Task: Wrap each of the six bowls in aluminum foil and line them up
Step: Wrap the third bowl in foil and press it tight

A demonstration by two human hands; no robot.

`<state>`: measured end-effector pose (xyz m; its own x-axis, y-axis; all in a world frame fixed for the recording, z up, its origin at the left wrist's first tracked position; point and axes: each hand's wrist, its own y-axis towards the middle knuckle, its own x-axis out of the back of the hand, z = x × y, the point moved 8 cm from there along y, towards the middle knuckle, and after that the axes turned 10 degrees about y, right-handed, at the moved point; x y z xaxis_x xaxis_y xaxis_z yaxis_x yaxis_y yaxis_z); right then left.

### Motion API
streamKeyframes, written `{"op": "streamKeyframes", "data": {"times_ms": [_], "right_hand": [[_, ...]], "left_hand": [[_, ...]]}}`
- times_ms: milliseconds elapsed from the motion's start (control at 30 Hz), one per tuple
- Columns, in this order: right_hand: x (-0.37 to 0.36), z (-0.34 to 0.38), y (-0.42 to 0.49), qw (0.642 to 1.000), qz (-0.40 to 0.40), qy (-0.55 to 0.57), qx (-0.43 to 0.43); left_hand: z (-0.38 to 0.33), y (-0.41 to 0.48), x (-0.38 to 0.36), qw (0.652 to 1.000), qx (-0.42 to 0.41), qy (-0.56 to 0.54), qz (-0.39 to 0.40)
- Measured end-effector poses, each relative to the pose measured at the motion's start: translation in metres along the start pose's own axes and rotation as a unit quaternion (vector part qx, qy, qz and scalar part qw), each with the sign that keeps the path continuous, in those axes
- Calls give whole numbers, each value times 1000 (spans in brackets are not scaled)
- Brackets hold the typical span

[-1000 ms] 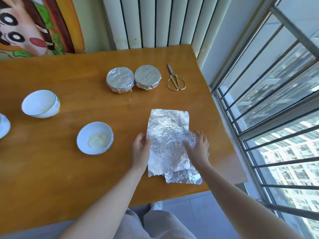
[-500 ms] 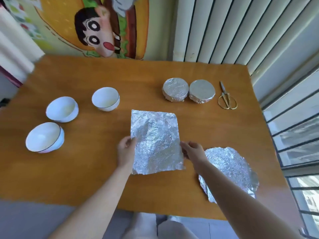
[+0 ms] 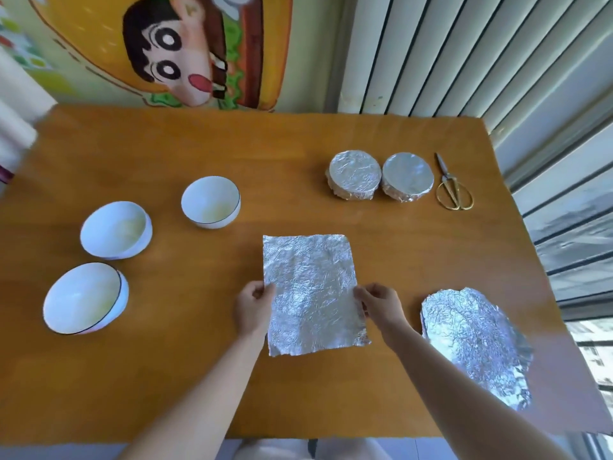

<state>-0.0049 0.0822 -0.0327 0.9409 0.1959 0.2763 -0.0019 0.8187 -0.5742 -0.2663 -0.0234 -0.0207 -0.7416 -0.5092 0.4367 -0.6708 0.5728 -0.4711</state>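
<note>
A crinkled rectangular foil sheet point(image 3: 311, 290) is in the middle of the wooden table point(image 3: 205, 151). My left hand point(image 3: 253, 308) pinches its left edge and my right hand point(image 3: 379, 305) pinches its right edge. Three bare white bowls stand at the left: one near the centre point(image 3: 210, 202), one further left point(image 3: 116, 229), one nearest me point(image 3: 84, 298). Two foil-wrapped bowls point(image 3: 355, 174) point(image 3: 408, 175) sit side by side at the back right. A second, rounded foil piece point(image 3: 477, 340) lies flat at the right.
Gold-handled scissors point(image 3: 452, 187) lie right of the wrapped bowls near the table's right edge. A cartoon mural and white vertical slats back the table. A barred window runs along the right side.
My view swung left, so more bowls show. Both hands slid the rectangular foil sheet leftwards off the rounded foil piece, which now lies uncovered at the right.
</note>
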Motion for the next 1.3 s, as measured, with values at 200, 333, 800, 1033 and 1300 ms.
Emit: {"op": "streamKeyframes", "data": {"times_ms": [200,333,800,1033,1300], "right_hand": [[0,-1,-4,1000,-16,-10,8],[-2,-4,-8,999,-28,-15,6],[-5,65,-38,919,-85,-167,347],[-93,70,-37,789,139,-405,440],[-90,46,-14,828,141,-401,365]], "left_hand": [[-50,-19,14,932,-271,207,-123],[-67,-43,-44,775,-480,411,22],[-28,-24,-69,719,-385,571,94],[-28,-25,-69,732,-374,564,73],[-26,-22,-65,751,-356,554,49]]}}
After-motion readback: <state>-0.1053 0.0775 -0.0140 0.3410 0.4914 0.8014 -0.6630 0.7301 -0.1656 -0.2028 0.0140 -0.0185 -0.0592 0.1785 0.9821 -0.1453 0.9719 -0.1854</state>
